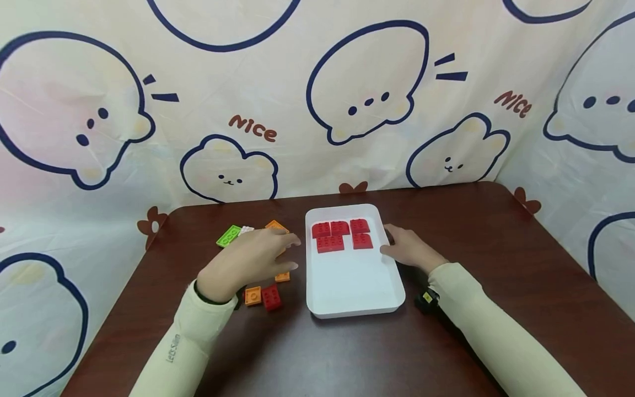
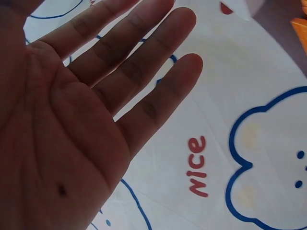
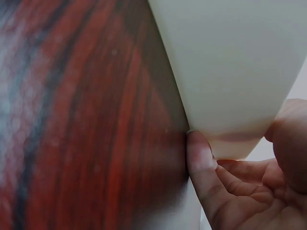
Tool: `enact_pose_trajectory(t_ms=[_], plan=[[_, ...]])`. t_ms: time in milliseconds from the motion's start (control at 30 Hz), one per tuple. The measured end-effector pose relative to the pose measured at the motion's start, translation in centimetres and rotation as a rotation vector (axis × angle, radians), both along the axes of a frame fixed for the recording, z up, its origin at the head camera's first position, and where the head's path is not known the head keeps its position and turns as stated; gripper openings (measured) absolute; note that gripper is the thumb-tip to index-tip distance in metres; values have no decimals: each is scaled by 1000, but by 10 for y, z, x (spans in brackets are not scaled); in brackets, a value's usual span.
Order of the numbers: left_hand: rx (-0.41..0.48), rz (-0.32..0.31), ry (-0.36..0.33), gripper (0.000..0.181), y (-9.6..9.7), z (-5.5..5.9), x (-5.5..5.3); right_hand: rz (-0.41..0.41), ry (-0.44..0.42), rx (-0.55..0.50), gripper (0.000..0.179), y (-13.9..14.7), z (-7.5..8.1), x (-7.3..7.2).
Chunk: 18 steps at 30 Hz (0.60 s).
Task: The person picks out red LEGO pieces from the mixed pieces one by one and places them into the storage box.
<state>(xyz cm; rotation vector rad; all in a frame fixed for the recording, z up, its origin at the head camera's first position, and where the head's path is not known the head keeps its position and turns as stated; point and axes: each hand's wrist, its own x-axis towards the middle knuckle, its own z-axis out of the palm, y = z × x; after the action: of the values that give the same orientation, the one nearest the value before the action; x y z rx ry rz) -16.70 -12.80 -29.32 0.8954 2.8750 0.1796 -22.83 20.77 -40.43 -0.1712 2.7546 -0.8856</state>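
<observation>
A white tray (image 1: 354, 284) holds several red toy bricks (image 1: 329, 243) toward its far end. My right hand (image 1: 412, 249) grips the tray's right side; in the right wrist view a fingertip (image 3: 199, 148) presses at the lower edge and the thumb lies along the rim. My left hand (image 1: 248, 258) hovers over loose bricks left of the tray. Its fingers (image 2: 156, 108) are extended and the palm holds nothing. Around it lie a green brick (image 1: 229, 236), a white brick (image 1: 246, 229), an orange brick (image 1: 253, 296) and a red brick (image 1: 271, 298); the hand hides part of this group.
The dark brown table (image 1: 496, 264) stands against a cartoon-printed curtain (image 1: 297, 110) at the back and sides. More orange bricks (image 1: 283, 277) lie between the left hand and the tray.
</observation>
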Motion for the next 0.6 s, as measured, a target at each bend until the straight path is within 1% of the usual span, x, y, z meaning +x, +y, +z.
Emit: enact_pose_trajectory(t_ms=[167, 367, 467, 600], plan=[[-38, 17, -32, 49, -11, -9, 3, 9, 18, 11, 67, 3, 0, -2], [-80, 46, -104, 52, -20, -22, 7, -3, 3, 10, 68, 3, -1, -2], [-111, 42, -110, 54, -24, -28, 10, -6, -1, 9, 68, 3, -1, -1], [-121, 25, -124, 54, -28, -36, 13, 1, 5, 8, 68, 2, -2, -1]])
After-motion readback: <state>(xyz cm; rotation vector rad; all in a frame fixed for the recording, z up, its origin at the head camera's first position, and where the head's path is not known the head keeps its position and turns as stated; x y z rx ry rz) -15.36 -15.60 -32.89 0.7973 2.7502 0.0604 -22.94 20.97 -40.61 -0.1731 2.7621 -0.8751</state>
